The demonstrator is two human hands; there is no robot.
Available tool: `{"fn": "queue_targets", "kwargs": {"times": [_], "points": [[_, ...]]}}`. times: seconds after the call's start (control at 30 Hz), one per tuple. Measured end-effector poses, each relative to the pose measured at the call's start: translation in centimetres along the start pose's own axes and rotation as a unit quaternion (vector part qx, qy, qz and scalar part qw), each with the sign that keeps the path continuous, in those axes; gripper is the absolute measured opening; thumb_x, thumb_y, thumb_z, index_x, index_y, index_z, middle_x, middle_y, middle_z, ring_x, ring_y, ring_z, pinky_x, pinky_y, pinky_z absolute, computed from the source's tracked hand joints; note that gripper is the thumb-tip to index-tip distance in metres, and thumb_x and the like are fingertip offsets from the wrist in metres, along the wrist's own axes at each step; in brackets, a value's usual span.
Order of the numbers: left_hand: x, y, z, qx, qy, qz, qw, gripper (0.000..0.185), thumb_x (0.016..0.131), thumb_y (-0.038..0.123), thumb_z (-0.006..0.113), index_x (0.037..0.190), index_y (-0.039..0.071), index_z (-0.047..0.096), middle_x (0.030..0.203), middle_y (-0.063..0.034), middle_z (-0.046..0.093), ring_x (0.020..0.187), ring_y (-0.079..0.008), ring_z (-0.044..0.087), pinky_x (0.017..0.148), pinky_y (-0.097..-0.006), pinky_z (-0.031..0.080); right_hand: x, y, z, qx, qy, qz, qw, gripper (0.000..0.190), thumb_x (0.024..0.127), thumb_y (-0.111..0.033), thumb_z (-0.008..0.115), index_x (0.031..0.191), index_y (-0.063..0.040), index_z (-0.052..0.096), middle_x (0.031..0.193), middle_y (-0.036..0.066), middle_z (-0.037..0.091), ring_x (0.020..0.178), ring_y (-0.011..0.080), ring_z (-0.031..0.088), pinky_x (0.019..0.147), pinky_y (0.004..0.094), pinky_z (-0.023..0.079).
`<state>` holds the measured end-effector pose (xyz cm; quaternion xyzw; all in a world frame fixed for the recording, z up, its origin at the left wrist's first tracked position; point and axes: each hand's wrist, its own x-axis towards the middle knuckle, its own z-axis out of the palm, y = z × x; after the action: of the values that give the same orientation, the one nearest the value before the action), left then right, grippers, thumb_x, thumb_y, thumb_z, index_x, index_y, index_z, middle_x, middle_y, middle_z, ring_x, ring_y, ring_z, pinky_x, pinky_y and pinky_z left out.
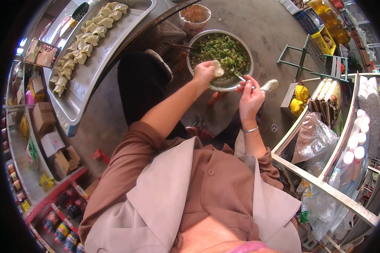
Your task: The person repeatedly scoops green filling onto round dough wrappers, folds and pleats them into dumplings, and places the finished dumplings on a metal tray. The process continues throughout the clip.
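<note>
My left hand [204, 74] holds a round dough wrapper [218, 68] above the near left part of a large metal bowl [250, 53]. Green chopped filling [221, 47] fills much of that bowl. In my right hand [249, 91] is a metal utensil [244, 78], probably a spoon, its far end over the filling at the bowl's right side. A pair of chopsticks [180, 45] rests across the bowl's left rim. To the left, a metal tray [91, 82] bears rows of shaped dumplings [85, 44].
Behind the bowl stands a plastic-lined bucket [195, 19]. A folding metal stool [304, 60] and a white-framed shelf [323, 177] with packaged goods are on the right. A phone [41, 53] leans by the tray. Cardboard boxes [44, 117] sit at the left.
</note>
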<state>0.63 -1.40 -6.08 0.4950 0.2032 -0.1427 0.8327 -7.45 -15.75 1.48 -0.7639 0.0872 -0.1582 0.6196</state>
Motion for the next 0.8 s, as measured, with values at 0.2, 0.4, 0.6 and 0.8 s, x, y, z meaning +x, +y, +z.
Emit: {"fn": "queue_targets", "kwargs": {"times": [0.2,0.4,0.6,0.8], "points": [[-0.4,0.6,1.0,-0.06,-0.063,-0.01,0.996,0.029,0.086,-0.001,0.055,0.114,-0.006,0.061,0.104,-0.012,0.065,0.091,-0.0219,0.066,0.08,-0.0342,0.057,-0.9,-0.3,0.5,-0.211,-0.033,-0.19,0.958,0.021,0.094,-0.006,0.052,0.11,0.002,0.062,0.082,0.011,0.065,0.07,0.018,0.065,0.067,0.0285,0.053],[-0.5,0.7,0.9,0.238,0.01,0.131,0.962,0.031,0.075,0.012,0.076,0.101,-0.004,0.069,0.09,-0.0096,0.071,0.079,-0.0133,0.066,0.07,-0.0274,0.054,-1.4,-0.8,0.9,-0.265,-0.049,-0.251,0.93,0.019,0.093,-0.005,0.053,0.108,0.001,0.062,0.084,0.014,0.065,0.073,0.0243,0.066,0.068,0.0325,0.053],[-0.4,0.8,0.6,0.332,0.111,0.172,0.921,0.032,0.074,0.013,0.074,0.101,-0.003,0.07,0.089,-0.0104,0.072,0.076,-0.0122,0.066,0.068,-0.0268,0.052,-1.6,-1.2,0.7,-0.142,-0.053,-0.11,0.982,0.021,0.097,-0.008,0.05,0.109,0.005,0.062,0.085,0.011,0.066,0.07,0.0145,0.065,0.065,0.0281,0.055],[0.6,0.7,-0.6,0.133,0.021,0.075,0.988,0.032,0.078,0.008,0.07,0.106,-0.007,0.066,0.093,-0.0116,0.069,0.077,-0.0171,0.067,0.07,-0.0286,0.054,0.9,0.2,-0.9,0.127,0.031,0.084,0.988,0.024,0.099,-0.011,0.048,0.109,0.007,0.06,0.085,0.012,0.066,0.068,0.0149,0.064,0.065,0.0295,0.06]]}}
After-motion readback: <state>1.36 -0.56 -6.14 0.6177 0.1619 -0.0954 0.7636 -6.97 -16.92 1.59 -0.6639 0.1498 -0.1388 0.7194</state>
